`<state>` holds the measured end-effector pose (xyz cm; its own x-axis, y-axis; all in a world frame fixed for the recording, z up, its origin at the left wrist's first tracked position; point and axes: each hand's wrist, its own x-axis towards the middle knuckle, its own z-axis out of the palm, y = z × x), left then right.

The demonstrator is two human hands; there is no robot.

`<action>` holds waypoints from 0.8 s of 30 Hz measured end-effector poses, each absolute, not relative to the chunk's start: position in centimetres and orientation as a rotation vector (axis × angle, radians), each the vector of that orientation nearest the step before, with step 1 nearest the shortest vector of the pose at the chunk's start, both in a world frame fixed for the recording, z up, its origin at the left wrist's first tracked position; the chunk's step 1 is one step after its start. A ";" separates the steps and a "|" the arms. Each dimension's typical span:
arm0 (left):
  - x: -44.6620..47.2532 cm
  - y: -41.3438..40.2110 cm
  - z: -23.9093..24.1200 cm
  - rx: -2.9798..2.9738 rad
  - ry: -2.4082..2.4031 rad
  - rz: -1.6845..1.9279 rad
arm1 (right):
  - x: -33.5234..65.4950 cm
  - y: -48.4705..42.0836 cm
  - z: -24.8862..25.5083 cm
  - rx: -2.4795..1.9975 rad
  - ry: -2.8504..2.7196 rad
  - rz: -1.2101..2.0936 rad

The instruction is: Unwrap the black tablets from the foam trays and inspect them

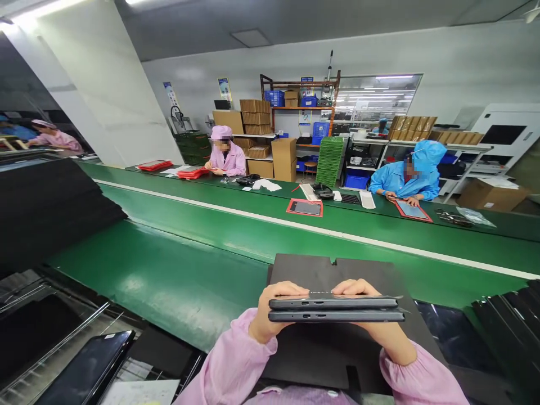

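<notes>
Two stacked tablets (333, 304) in both hands (270, 302); poster (224, 89) lettering unreadably small.

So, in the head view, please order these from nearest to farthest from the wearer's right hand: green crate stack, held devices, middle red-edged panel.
1. Held devices: touching the right hand.
2. Middle red-edged panel: ahead, slightly left.
3. Green crate stack: ahead, beyond the panel.

Far beyond fingers (353, 287): pale wall (194, 84), orange-framed rack (295, 108), wide window (379, 100). Left of fingers: thick white pillar (112, 95), lit ceiling tube (40, 10) above.
</notes>
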<state>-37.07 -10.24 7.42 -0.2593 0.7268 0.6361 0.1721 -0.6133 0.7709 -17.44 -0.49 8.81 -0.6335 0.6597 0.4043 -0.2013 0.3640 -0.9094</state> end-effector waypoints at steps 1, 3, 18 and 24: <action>-37.0 -10.3 7.4 1.609 1.069 1.948 | -17.4 -0.5 8.8 -0.388 -1.833 1.368; -36.9 -10.4 7.5 1.603 1.018 1.990 | -17.5 -0.7 8.8 -0.347 -1.834 1.378; -38.2 -7.3 9.6 0.569 1.333 1.916 | -17.3 0.6 11.2 -0.506 -2.312 1.014; -34.9 -4.8 9.0 0.415 1.355 1.518 | -17.9 -1.7 16.6 -0.785 -2.135 1.250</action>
<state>-34.89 -4.83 8.98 -0.4249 0.8330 -0.3543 -0.4462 0.1478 0.8827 -17.87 -1.73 16.55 -0.6849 0.7115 0.1573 0.2113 0.4005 -0.8916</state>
